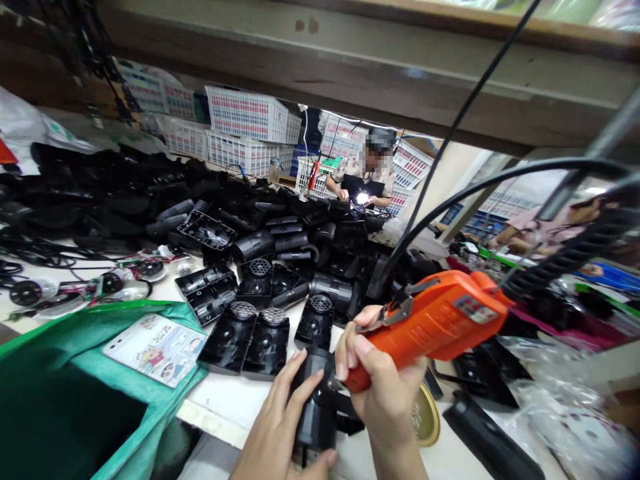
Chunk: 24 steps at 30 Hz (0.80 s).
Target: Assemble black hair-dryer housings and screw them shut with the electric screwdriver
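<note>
My right hand (385,380) is wrapped round an orange electric screwdriver (435,320), its tip pointing down-left into a black plastic housing (315,407). A coiled black cable (570,257) runs from the tool's rear up to the right. My left hand (280,427) grips that black housing from the left and below, fingers curled on it, at the near edge of the white table (225,400).
Several black housing halves (257,337) lie just beyond my hands, with a large pile of black parts (280,233) behind. A green bag (75,387) with a printed card (157,347) sits at left. Small motors (30,291) lie far left. A person (367,177) works opposite, white crates behind.
</note>
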### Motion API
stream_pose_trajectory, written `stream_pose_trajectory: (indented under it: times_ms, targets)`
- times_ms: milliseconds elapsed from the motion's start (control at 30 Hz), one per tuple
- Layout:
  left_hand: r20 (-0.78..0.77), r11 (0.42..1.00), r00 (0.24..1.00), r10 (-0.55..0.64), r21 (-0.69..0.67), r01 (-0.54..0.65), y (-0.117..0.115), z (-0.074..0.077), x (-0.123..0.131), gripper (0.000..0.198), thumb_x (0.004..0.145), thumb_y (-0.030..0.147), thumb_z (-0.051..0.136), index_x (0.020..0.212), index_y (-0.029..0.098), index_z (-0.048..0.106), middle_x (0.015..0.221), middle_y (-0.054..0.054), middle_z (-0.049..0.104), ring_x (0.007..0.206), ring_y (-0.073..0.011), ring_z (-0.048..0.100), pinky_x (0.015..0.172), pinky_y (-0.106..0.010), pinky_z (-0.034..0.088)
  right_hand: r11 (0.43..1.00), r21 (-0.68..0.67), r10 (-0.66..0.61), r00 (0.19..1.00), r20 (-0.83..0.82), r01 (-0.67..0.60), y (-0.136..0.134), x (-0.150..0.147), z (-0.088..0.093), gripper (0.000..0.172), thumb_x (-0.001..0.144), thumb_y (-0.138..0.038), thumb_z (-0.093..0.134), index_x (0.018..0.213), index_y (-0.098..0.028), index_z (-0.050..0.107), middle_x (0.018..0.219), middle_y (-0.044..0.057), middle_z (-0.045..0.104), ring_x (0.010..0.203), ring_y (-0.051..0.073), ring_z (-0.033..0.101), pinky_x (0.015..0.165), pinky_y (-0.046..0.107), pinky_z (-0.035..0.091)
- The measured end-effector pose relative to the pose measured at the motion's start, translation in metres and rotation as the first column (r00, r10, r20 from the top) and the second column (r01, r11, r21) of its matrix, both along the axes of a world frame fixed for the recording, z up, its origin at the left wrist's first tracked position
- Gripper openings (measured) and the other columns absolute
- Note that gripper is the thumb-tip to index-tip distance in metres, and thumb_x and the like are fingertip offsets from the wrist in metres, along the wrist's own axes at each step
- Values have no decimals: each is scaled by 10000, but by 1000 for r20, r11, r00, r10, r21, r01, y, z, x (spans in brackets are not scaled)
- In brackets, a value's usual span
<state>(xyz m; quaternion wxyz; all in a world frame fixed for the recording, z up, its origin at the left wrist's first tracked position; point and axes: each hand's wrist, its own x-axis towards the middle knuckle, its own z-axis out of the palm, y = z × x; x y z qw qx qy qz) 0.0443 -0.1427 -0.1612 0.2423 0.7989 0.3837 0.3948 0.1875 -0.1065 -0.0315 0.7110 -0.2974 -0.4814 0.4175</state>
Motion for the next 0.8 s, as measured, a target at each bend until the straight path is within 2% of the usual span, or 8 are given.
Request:
stream_pose_trajectory:
  times_ms: [133,300,533,700,800]
  targets:
    - [70,997,998,-9,-75,15,-4,-5,9,957,809,168,747,1614,332,256,1716,-201,217,1548,-445,317,1167,-656,407,1000,-13,25,1000,9,-25,2,-3,-1,99,940,-263,666,1010,-250,598,598,-79,546,446,89,503,459,195,372]
    - [216,989,968,129,-104,-108,-11,-11,28,1008,719,-12,640,1609,285,272,1725,-192,220,1574,-443,246,1205,-683,341,995,-29,96,995,26,-96,7,-7,-2,70,893,-246,686,925,-236,624,579,-88,514,398,78,470,415,198,345]
    - [290,983,943,166,-129,-133,-12,-18,35,872,776,86,621,1579,278,341,1696,-175,325,1563,-427,288,1206,-715,300,985,-107,154,976,156,-138,9,-8,-5,43,803,-220,658,838,-213,636,557,-77,517,371,84,450,387,226,339]
    - [292,981,943,157,-159,-114,-8,-22,32,844,744,86,639,1538,245,403,1680,-191,356,1559,-433,294,1203,-706,309,997,-6,81,982,173,-81,7,-13,-11,56,804,-214,668,856,-208,650,541,-78,531,367,87,454,398,234,348]
    - [281,984,950,133,-151,-93,-6,-19,27,839,769,75,623,1552,256,382,1681,-189,349,1557,-395,322,1223,-669,309,1000,-4,-17,995,93,18,1,-8,-9,106,856,-251,684,944,-210,640,555,-78,542,398,101,494,423,234,375]
